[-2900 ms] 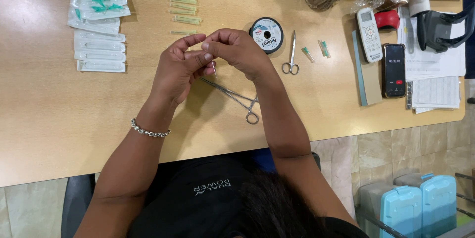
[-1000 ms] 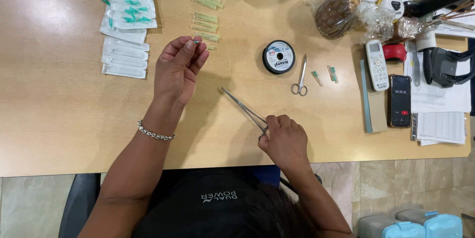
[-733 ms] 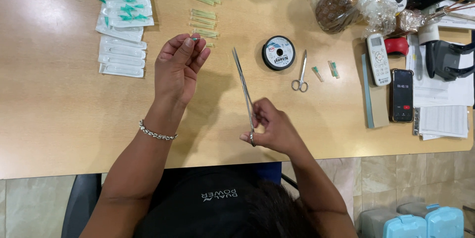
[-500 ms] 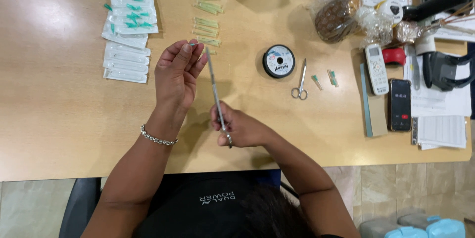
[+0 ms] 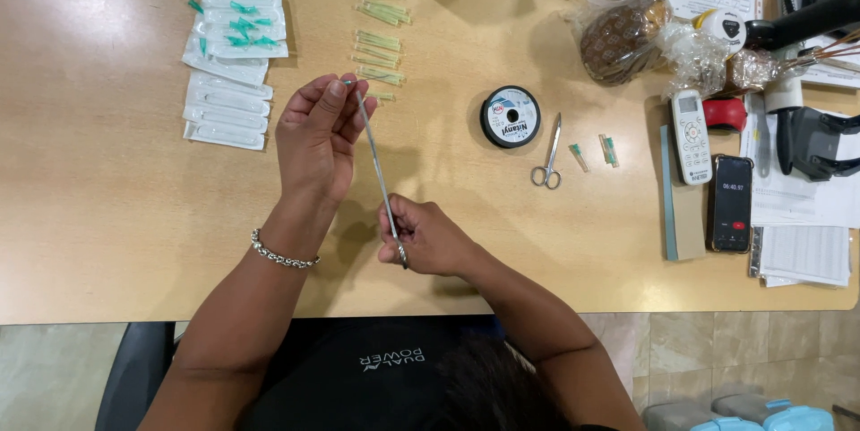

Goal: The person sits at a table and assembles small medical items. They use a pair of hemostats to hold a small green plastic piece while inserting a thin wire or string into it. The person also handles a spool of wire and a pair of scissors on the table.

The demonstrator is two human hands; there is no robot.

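My right hand (image 5: 430, 238) grips the handles of long metal forceps (image 5: 378, 176), whose tips reach up to the fingertips of my left hand (image 5: 318, 140). My left hand is raised over the wooden table (image 5: 134, 216), fingers pinched on a small green-tipped needle (image 5: 348, 82) that is barely visible. A silver bracelet (image 5: 282, 256) circles my left wrist.
Sealed needle packets (image 5: 231, 59) lie at the far left, several loose green-capped needles (image 5: 381, 37) beyond my left hand. A black thread spool (image 5: 510, 116), small scissors (image 5: 548, 155), a remote (image 5: 689, 135), a phone (image 5: 732, 202), papers and bagged items crowd the right side.
My right hand picked up the forceps from the table and swung their tips leftward up to my left fingertips. My left hand stayed raised, holding the small needle.
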